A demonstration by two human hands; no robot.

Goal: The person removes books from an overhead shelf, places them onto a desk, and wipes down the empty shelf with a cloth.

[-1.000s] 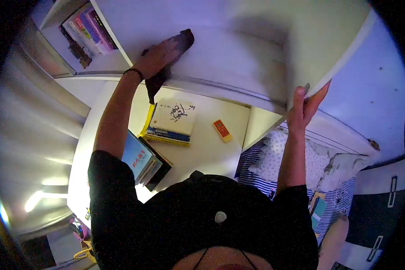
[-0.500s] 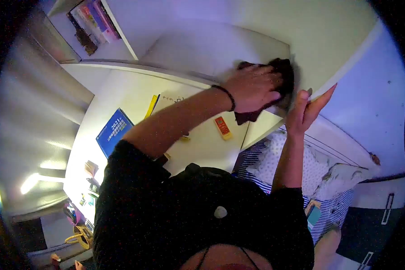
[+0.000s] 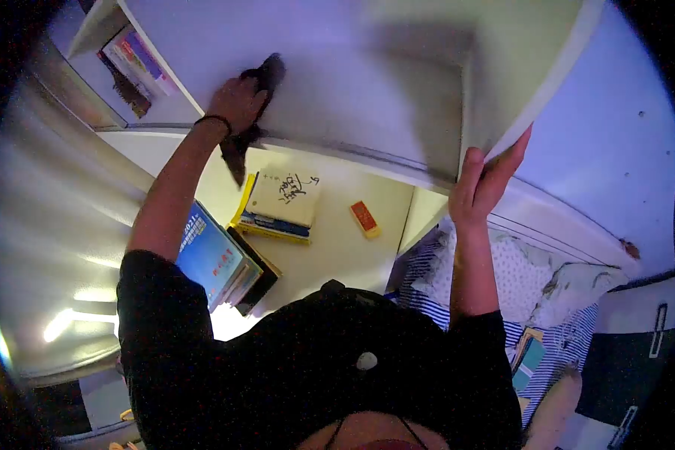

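My left hand (image 3: 238, 103), with a dark band at its wrist, is closed on a dark cloth (image 3: 266, 81) at the left part of the white shelf (image 3: 367, 97). One end of the cloth hangs over the shelf's front edge. At the right, my right hand (image 3: 487, 180) grips the edge of the upright white side panel (image 3: 536, 97), thumb on the inner side and fingers on the outer side.
Below the shelf, a desk (image 3: 337, 259) bears stacked books (image 3: 281, 199), a blue book (image 3: 211, 251) and a red and yellow box (image 3: 365, 219). Upper left are shelved books (image 3: 139, 60) and a brush (image 3: 127, 90). A lamp (image 3: 60, 324) glows lower left; a bed with pillows (image 3: 502, 277) lies right.
My left hand has swept with the cloth from the shelf's right end back to its left end. My right hand remains on the panel; the view has shifted slightly.
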